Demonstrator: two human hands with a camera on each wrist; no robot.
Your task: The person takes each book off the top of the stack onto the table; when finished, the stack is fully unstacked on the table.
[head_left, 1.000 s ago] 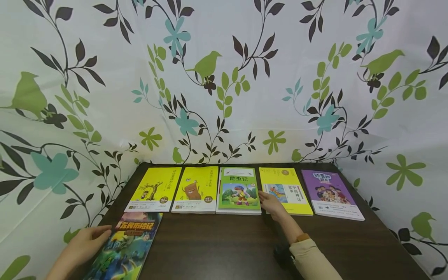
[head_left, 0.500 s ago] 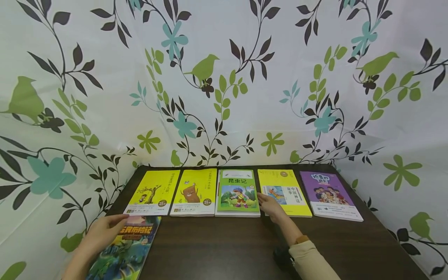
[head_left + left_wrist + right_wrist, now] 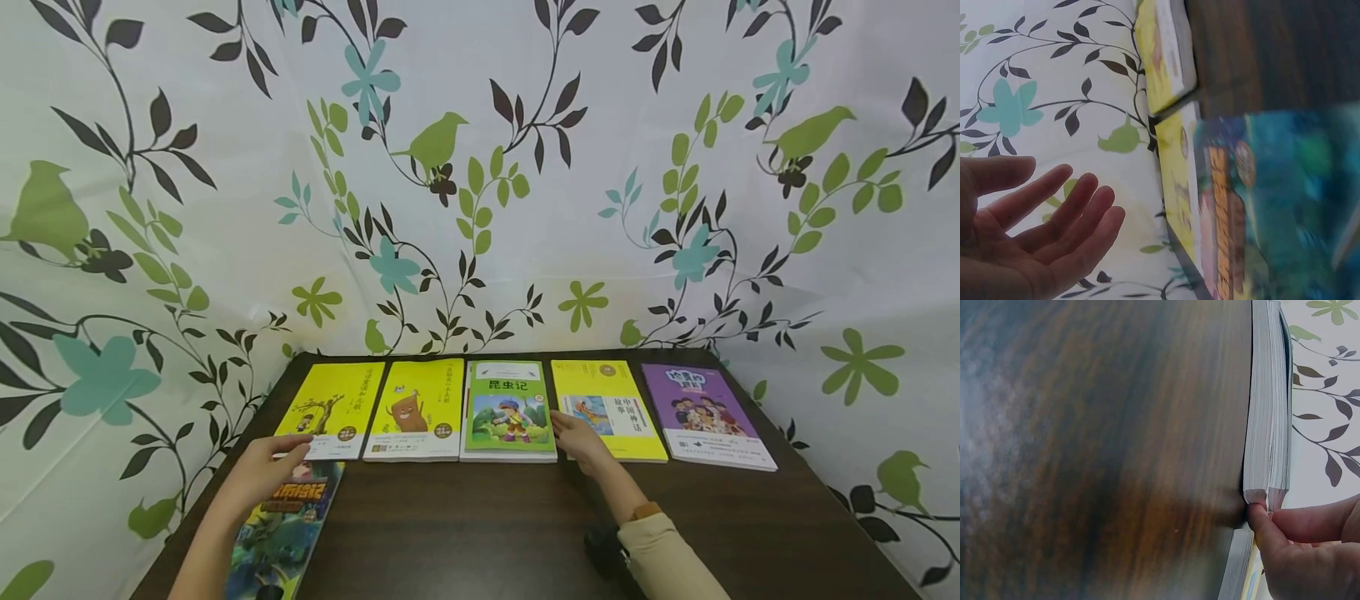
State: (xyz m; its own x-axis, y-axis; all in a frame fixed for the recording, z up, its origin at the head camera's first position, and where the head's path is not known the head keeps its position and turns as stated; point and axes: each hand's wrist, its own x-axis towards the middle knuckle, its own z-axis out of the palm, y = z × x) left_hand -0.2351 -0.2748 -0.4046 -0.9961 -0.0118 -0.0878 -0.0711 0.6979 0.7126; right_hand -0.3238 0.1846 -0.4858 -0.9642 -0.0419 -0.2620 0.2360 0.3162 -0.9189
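Observation:
In the head view my left hand (image 3: 262, 477) hovers over the leftmost yellow book (image 3: 333, 408) and the top of a dark, colourful comic book (image 3: 281, 533). Its fingers are loosely bent and hold nothing in the left wrist view, where the comic book (image 3: 1285, 187) lies apart from them. My right hand (image 3: 581, 442) is at the right edge of a green book (image 3: 510, 408). From the right wrist, thumb and forefinger of that hand (image 3: 1310, 550) pinch the lower corner of the stacked books (image 3: 1269, 406). The green book's cover is out of that view.
A row of books lines the back of the dark wooden table (image 3: 435, 533): another yellow book (image 3: 416, 408), a yellow book with a white panel (image 3: 611, 408) and a purple book (image 3: 705, 408). A patterned white sheet (image 3: 480, 275) hangs behind them.
My left hand has moved up and to the right, from the comic book's left edge to above its top and the leftmost yellow book. My right hand stays at the green book's edge.

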